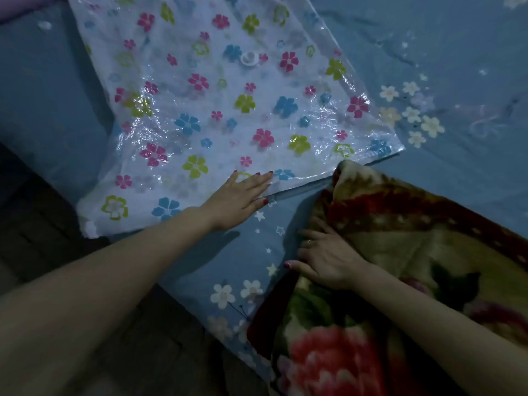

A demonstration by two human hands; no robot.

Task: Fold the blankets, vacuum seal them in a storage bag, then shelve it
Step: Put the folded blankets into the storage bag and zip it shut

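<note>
Blue floral bedsheet (428, 67) underneath. Slippery, limp vacuum storage bag (217, 110) is pressed flat by left hand (240, 197), fingers straight. Soft, bulky fleece blanket (400, 252) is gripped at its near-left folded edge by right hand (325, 260).

Both forearms bare, no sleeves in view. Left hand (238, 197): red-painted nails on the fingertips and thumb. Right hand (325, 257): thin ring on one finger, thumbnail painted a pale pinkish shade. No watch or bracelet showing on either wrist.
</note>
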